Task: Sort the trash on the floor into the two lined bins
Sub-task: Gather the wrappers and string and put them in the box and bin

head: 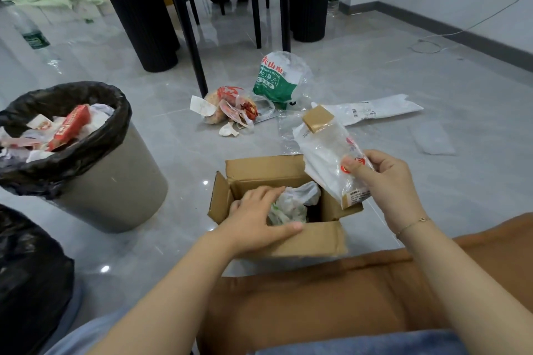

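Head view: glossy grey tile floor (375,72), black table legs at 12 o'clock. We see the right hand (383,179) pinching a clear plastic wrapper (326,153) above the cardboard box (311,239): light, limp, slippery; we judge an edge pinch best. Left hand (256,219) rests loose-fingered on the box rim. Lined bin (115,181) at 9 o'clock; second liner (28,282) at 8.

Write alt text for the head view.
A person's left hand reaches into an open cardboard box on the floor while the right hand holds a clear plastic wrapper. A black-lined bin of trash stands left.
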A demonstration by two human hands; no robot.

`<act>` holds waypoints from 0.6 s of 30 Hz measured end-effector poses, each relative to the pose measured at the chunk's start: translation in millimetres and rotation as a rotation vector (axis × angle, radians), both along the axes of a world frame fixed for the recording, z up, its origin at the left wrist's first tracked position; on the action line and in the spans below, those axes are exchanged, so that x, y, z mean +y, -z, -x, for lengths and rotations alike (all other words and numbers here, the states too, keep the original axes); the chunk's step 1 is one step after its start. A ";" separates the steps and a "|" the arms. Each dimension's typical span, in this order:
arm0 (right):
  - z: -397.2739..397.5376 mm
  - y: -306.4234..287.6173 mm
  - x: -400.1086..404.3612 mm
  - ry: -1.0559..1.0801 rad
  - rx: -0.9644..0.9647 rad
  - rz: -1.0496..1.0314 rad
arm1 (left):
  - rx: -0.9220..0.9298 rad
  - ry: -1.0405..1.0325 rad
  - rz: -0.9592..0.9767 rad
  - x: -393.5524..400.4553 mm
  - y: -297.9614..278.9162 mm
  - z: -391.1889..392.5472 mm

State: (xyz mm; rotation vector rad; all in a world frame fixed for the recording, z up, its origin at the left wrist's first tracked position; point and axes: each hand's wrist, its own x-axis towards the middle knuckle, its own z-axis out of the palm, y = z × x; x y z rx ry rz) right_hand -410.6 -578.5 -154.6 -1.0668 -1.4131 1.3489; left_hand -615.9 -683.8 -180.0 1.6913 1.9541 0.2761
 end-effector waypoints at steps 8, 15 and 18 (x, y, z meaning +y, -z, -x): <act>2.8 1.1 5.8 -0.110 -0.239 -0.002 | 0.139 0.213 0.261 7.9 20.4 -7.7; 18.5 -0.5 -4.7 -0.251 -0.205 -0.134 | 0.105 0.296 0.154 16.0 23.2 -4.5; 28.4 7.7 -4.6 -0.285 -0.200 -0.120 | 0.161 0.342 0.117 13.9 21.7 -5.8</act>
